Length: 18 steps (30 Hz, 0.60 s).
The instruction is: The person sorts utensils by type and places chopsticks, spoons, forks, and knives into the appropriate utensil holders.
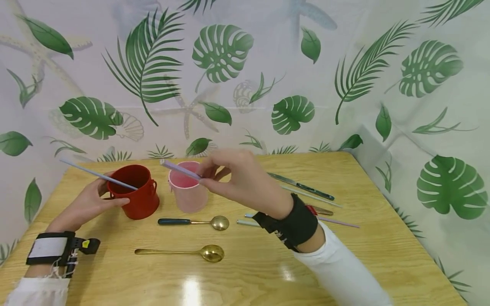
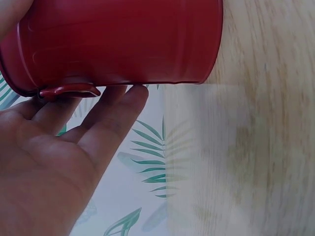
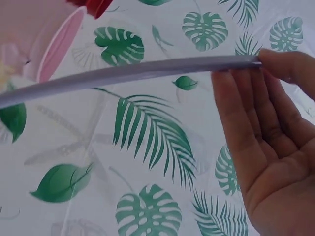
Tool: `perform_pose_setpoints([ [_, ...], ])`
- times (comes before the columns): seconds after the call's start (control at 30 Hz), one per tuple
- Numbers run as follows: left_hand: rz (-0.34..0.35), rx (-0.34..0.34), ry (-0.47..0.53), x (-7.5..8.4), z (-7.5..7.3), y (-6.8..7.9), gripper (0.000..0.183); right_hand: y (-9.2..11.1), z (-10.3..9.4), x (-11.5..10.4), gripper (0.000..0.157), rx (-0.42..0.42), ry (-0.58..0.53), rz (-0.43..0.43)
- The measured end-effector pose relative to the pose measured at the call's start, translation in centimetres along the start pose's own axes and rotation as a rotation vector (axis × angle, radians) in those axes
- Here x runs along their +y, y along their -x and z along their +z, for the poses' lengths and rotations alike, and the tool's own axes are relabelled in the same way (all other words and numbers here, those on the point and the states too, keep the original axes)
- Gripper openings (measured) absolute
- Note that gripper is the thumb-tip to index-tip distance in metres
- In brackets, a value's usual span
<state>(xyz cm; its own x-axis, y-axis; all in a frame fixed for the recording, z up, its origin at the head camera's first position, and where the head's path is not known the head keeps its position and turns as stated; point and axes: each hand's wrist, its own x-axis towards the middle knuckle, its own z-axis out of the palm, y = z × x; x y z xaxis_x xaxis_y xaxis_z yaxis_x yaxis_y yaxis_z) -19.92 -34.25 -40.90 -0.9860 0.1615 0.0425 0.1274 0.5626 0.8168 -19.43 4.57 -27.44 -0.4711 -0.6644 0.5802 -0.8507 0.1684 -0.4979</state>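
Head view: one light-blue stick (image 1: 99, 175) leans in the red bucket (image 1: 141, 206), so I log it as in. A lilac stick (image 1: 181, 171) is above the mouth of the pink bucket (image 1: 190, 199), not inside. No stick shows in the pink bucket, though its bottom is hidden. Further sticks (image 1: 338, 222) lie on the tabletop (image 1: 268, 276) to my right, partly behind my wristband (image 1: 300, 223); count uncertain. Knife (image 1: 300, 185), blue-handled spoon (image 1: 193, 222) and gold spoon (image 1: 180, 252) also lie outside both buckets. My judgement: early stage, most items out.

Hands: my right hand (image 1: 245, 182) pinches the lilac stick near one end, thumb against fingers. My left hand (image 1: 86, 202) grips the red bucket by its side, thumb on the near wall.

Appearance: lilac stick slim, pale, apparently smooth; right wrist view shows it bowed, possibly lens distortion. Red bucket glossy, with a small side lug; pink one paler.
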Motion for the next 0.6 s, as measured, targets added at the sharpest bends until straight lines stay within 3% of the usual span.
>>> perform_pose_setpoints([
  [0.17, -0.011, -0.002, 0.001, 0.1, -0.2, 0.1, 0.089, -2.0, 1.2, -0.3, 0.012, 0.092, -0.091, -0.078],
  [0.4, 0.007, -0.003, 0.003, -0.1, -0.1, -0.2, 0.088, -4.2, 1.2, -3.5, 0.014, 0.204, -0.178, -0.099],
  [0.6, -0.001, -0.007, 0.000, 0.0, -0.1, -0.2, 0.089, -5.7, 2.2, -2.7, 0.013, 0.283, -0.264, -0.088],
])
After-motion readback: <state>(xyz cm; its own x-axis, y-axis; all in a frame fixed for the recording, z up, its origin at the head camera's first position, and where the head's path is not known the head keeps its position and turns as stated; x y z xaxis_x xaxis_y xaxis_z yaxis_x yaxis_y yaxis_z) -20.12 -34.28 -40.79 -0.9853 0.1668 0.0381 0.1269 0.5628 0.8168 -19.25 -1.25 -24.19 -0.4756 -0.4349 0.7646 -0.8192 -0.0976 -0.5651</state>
